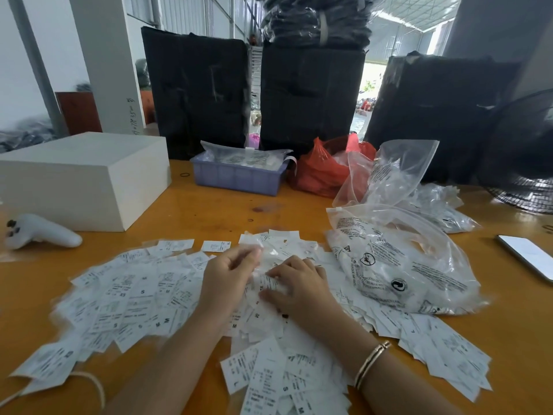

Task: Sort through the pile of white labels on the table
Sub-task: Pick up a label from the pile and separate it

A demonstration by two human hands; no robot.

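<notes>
In the head view, a big pile of white labels [143, 295] is lying spread over the near part of the orange table [209, 214]. The left hand [229, 275] is sitting on the middle of the pile with its fingers curled, pinching some blurry labels. The right hand [299, 283] is lying just beside it, fingers bent and pressing down on the labels.

Clear plastic bags [398, 259] are lying to the right, touching the pile's edge. A phone [526, 256] is lying at the far right. A white box [80, 178] and a white controller [39, 232] are sitting on the left. Farther back, a blue tray [236, 178] and a red bag [320, 172] are sitting in front of tall black bundles [197, 91].
</notes>
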